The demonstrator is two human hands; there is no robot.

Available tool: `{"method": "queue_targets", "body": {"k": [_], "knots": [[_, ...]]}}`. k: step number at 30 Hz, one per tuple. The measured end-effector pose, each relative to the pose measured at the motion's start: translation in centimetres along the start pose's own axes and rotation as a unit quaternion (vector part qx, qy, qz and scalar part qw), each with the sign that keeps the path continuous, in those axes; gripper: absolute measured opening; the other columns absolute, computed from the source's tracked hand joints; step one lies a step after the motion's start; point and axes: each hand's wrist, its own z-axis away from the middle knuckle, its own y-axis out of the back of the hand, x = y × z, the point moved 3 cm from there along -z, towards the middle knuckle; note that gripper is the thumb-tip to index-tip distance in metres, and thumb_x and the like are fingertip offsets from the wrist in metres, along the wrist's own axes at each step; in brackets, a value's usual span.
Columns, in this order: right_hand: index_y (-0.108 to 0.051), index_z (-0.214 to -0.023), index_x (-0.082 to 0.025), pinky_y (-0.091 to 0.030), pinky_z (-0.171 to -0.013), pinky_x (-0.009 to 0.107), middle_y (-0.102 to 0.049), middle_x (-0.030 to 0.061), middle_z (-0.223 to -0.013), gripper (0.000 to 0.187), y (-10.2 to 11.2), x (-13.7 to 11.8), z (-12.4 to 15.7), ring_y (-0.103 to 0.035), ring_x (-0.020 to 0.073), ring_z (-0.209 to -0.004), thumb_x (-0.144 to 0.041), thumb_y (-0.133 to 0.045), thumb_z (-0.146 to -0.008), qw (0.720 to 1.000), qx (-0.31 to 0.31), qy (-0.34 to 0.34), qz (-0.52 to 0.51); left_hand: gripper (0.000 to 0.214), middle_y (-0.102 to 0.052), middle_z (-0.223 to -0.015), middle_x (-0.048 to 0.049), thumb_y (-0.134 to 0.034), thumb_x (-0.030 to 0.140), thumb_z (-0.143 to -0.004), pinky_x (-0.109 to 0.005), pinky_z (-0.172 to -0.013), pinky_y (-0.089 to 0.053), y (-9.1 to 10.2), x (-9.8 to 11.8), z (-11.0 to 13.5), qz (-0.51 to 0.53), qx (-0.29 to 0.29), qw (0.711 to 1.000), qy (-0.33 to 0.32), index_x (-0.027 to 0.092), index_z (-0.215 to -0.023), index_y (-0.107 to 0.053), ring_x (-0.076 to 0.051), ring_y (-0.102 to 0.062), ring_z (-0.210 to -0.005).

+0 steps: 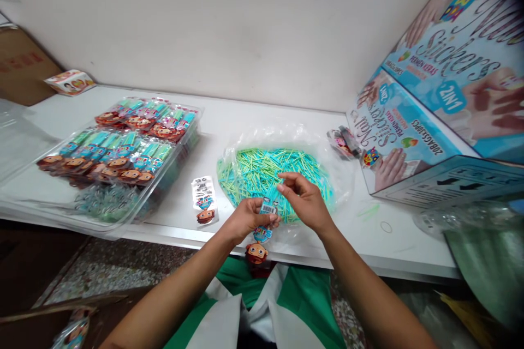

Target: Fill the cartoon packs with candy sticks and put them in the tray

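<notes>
My left hand (pixel 254 219) is closed around a small printed plastic packet (pixel 268 210) with a barcode, above the front edge of the table. A brown-haired cartoon face (pixel 256 252) hangs below my fingers at the packet's lower end. My right hand (pixel 305 199) is closed at the packet's top, thumb and index finger pinching the ends of light blue sticks (pixel 272 192); my grip partly hides them. Behind both hands, a heap of thin green and blue sticks (pixel 262 166) lies on an open clear plastic bag (pixel 344 185). A single flat packet (pixel 203 202) rests left of the heap.
A clear plastic tray (pixel 153 196) on the left holds rows of filled packets (pixel 110 152). Large printed cartons (pixel 409 136) stand at right, with dark small packets (pixel 344 142) beside them. A rubber band (pixel 386 227) and loose green sticks (pixel 369 210) lie at front right.
</notes>
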Motion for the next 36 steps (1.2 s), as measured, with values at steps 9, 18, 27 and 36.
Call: {"method": "queue_targets", "body": {"k": [9,18,27,36], "knots": [[-0.047,-0.125,-0.025,-0.046,-0.074,0.03,-0.059,0.0017,-0.089,0.039,0.0,-0.3,1.5,-0.056,0.0141,-0.079,-0.027,-0.053,-0.086,0.995,-0.089,-0.02,0.04,0.029,-0.068,-0.076,-0.0061,-0.078,0.027,-0.063,-0.026,-0.067,-0.047,0.4,1.2,0.4,0.016,0.018,0.999,-0.041,0.01,-0.082,-0.064,-0.015,-0.062,-0.069],[-0.039,-0.128,-0.029,-0.045,-0.077,0.032,-0.053,-0.0011,-0.082,0.044,-0.1,-2.4,2.0,-0.055,0.013,-0.077,-0.018,-0.053,-0.087,0.995,-0.036,0.092,-0.027,0.042,-0.065,-0.09,-0.005,-0.077,0.027,-0.065,-0.029,-0.066,-0.05,0.1,2.8,1.9,-0.01,0.017,0.995,-0.093,0.016,-0.102,-0.061,-0.016,-0.061,-0.075],[-0.039,-0.126,-0.027,-0.045,-0.081,0.034,-0.055,-0.0006,-0.083,0.043,-0.4,-3.5,1.6,-0.055,0.0134,-0.079,-0.017,-0.052,-0.087,0.992,-0.072,0.105,-0.012,0.038,-0.064,-0.098,-0.0055,-0.073,0.029,-0.069,-0.033,-0.076,-0.051,0.8,4.1,2.9,-0.095,0.048,0.983,-0.147,0.018,-0.104,-0.063,-0.018,-0.061,-0.085],[-0.044,-0.123,-0.026,-0.046,-0.074,0.03,-0.058,-0.0002,-0.083,0.038,-2.3,-6.2,1.0,-0.056,0.0129,-0.077,-0.02,-0.053,-0.087,0.983,-0.149,0.102,0.004,0.019,-0.071,-0.087,-0.0029,-0.057,0.027,-0.084,-0.027,-0.071,-0.051,1.3,9.6,8.8,-0.359,0.12,0.896,-0.233,0.02,-0.091,-0.072,-0.017,-0.065,-0.079]]}}
